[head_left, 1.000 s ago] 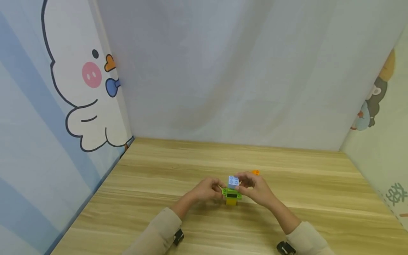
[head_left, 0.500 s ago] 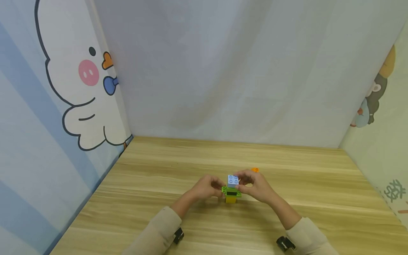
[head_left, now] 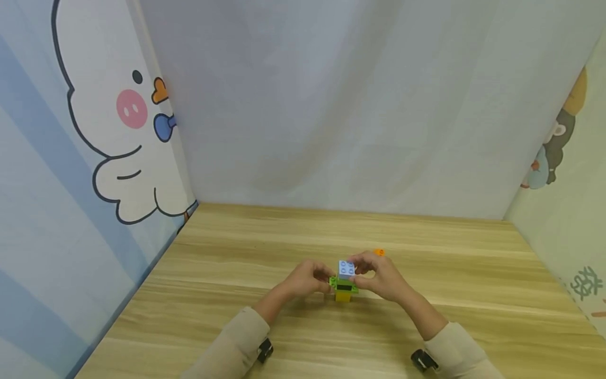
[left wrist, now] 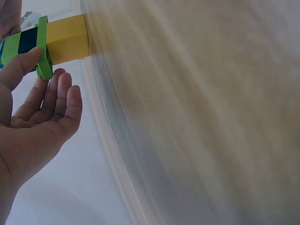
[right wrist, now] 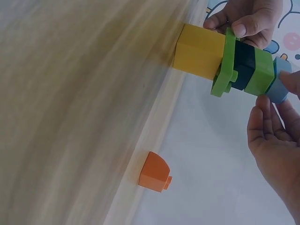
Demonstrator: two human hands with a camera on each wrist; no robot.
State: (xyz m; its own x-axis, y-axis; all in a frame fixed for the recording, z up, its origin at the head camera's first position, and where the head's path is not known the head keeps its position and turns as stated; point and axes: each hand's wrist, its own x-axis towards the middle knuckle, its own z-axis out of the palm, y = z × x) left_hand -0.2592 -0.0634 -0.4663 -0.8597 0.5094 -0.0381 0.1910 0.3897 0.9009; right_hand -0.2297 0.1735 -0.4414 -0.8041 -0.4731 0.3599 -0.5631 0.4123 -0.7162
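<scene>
A small tower of toy building bricks stands upright on the table: a yellow block (right wrist: 199, 50) at the bottom, a wide green plate (right wrist: 225, 65), a black brick (right wrist: 243, 64), a green brick (right wrist: 260, 72) and a light blue brick (head_left: 346, 269) on top. My left hand (head_left: 305, 280) pinches one end of the green plate, its thumb on the upper side and fingers beneath. On the tower's other side, my right hand (head_left: 384, 279) holds the light blue brick between thumb and fingers; in the right wrist view its fingertips also reach the green brick's edge.
Behind the right hand lies an orange curved brick (head_left: 380, 252) with a stud, apart from the tower. The wooden table (head_left: 265, 231) ends at a pale curtain (head_left: 331, 105) at the back, and patterned cloth walls stand left and right.
The head view has shifted slightly. Both hands keep their hold on the tower, and the light blue brick stays on top with no clear movement.
</scene>
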